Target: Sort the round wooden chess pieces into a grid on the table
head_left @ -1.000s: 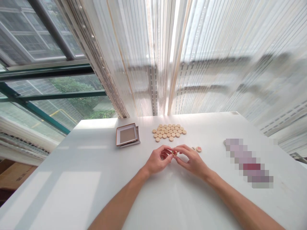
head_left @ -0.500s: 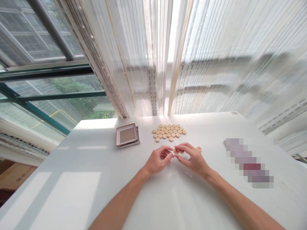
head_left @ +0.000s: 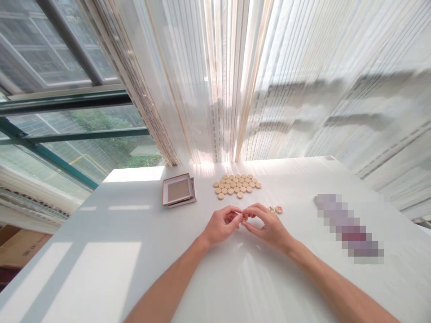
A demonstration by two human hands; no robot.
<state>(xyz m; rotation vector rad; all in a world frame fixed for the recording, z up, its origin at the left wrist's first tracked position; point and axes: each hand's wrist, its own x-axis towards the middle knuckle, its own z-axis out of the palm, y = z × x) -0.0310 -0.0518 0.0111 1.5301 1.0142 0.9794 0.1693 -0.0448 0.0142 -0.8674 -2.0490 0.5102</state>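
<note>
My left hand and my right hand meet over the white table, fingers curled. Between their fingertips they pinch a small round wooden game piece with a red mark. Two more round pieces lie on the table just beyond my right hand. A cluster of several plain tan round pieces lies flat further back, packed together.
A shallow brown box with its lid sits at the back left of the pieces. A blurred-out object lies to the right. Sheer striped curtains hang behind the table, with a window at the left.
The piece was tilted up and shifted slightly right between my fingers half a second ago, and is now back down between both hands' fingertips. The curtains have swayed.
</note>
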